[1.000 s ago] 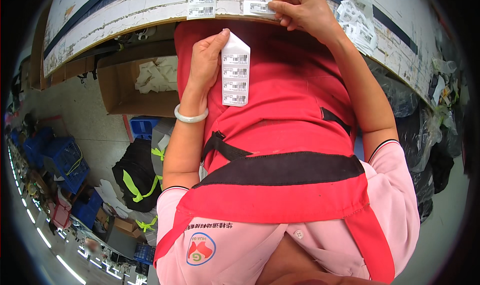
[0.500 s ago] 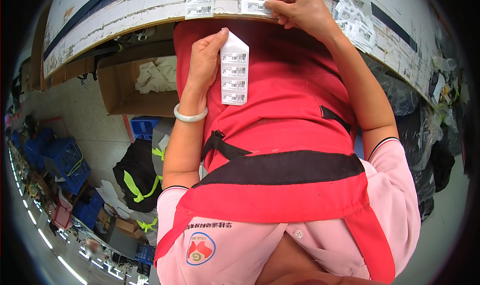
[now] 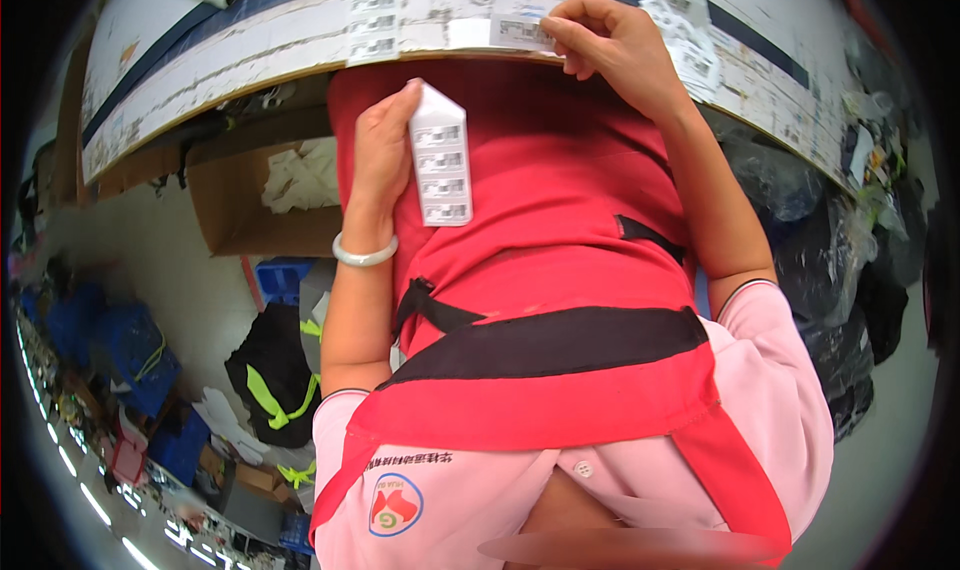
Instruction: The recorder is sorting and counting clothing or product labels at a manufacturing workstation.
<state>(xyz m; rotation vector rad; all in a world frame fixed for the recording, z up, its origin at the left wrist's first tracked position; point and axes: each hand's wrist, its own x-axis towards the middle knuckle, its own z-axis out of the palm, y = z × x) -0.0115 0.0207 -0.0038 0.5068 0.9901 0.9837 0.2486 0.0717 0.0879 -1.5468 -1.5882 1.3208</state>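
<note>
My left hand (image 3: 383, 142) is closed on the pointed top of a white strip of barcode labels (image 3: 441, 175), which hangs in front of my red apron below the table edge. At the table's near edge my right hand (image 3: 618, 50) pinches the right end of a small barcode label (image 3: 516, 33) between thumb and fingers. A blank white piece (image 3: 470, 35) shows directly left of that label; whether the two are joined I cannot tell. Farther left, another strip of barcode labels (image 3: 374, 20) lies across the table, reaching its near edge.
The worn white table (image 3: 230, 65) has a dark blue band. A pile of label pieces (image 3: 685, 45) lies right of my right hand. Below the table at left stands a cardboard box (image 3: 225, 195) with pale cloth inside. Dark plastic bags (image 3: 800, 255) fill the right side.
My right hand has drawn the label to the right, and the blank piece now shows at its left. My left hand still holds its strip. The whole view has shifted slightly.
</note>
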